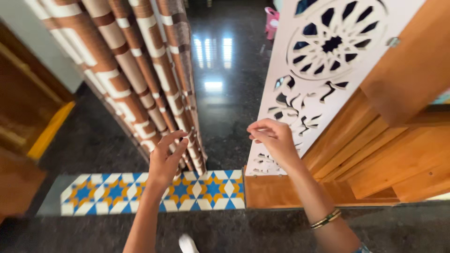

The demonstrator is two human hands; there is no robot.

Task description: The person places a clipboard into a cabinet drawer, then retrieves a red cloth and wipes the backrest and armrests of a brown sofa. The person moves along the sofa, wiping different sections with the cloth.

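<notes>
The left hand (168, 157) is reaching up at centre frame, fingers spread apart and brushing the lower edge of the brown-and-white striped curtain (140, 75), as if to push it aside from the doorway. The right hand (274, 138) is hovering beside the white carved screen (323, 61), fingertips pinched together on nothing I can make out.
</notes>
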